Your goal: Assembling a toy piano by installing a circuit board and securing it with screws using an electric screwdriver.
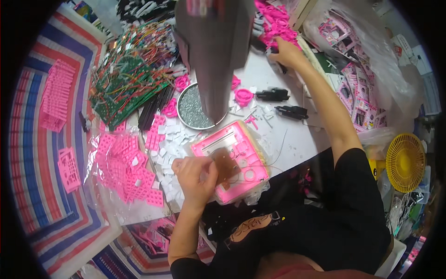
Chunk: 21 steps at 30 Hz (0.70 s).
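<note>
A pink plastic casing (251, 156) lies tilted on a padded, plastic-wrapped rest in front of me. Inside it sits a brown board (226, 166), with thin wires trailing off to the right. My left hand (193, 180) is at the casing's left edge, fingers curled in; whatever they may hold is hidden. My right arm stretches far to the right, where my right hand (289, 55) touches a heap of pink plastic parts (278, 23), thumb and fingers apart. Beyond the casing stands a round dish of small screws (193, 108), partly behind a large dark tool (213, 60).
Green circuit boards with wires (127, 86) are piled at the far left. Nearer are pink button pads (127, 167) and white pieces (169, 139). Black parts (273, 95) lie right of the dish. A bag of printed pink panels (357, 93) and a yellow fan (405, 162) stand right.
</note>
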Tool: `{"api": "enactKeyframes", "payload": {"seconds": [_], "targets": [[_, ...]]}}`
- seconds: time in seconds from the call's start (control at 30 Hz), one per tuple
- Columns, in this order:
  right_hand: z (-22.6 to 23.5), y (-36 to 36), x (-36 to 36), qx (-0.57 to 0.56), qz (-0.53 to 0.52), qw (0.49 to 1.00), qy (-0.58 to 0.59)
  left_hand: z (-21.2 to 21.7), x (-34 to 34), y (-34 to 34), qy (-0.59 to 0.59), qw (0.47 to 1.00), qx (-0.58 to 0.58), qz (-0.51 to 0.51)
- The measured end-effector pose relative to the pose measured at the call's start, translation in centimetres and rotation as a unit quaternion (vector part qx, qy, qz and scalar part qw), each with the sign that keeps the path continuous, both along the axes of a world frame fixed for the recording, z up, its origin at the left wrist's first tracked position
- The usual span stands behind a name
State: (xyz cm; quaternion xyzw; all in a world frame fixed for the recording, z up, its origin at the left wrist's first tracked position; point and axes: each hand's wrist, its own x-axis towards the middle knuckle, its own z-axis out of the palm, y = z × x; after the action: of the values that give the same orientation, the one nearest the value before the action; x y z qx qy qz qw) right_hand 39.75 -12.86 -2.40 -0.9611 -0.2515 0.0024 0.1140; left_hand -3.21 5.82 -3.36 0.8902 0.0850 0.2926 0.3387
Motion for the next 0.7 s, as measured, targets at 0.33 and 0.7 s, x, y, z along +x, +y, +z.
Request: {"api": "enactKeyframes", "payload": {"seconds": [0.33,0.7], "targets": [[7.4,-1.0,-18.2,0.323,0.114,0.849,0.402,-1.4,-0.7,0.4,-0.002,0.997,-0.072,0.030],[7.7,1.2,-25.6,0.092,0.411,0.907,-0.011,-0.7,-0.1,1.4,0.016,0.996,-0.073,-0.040]]}}
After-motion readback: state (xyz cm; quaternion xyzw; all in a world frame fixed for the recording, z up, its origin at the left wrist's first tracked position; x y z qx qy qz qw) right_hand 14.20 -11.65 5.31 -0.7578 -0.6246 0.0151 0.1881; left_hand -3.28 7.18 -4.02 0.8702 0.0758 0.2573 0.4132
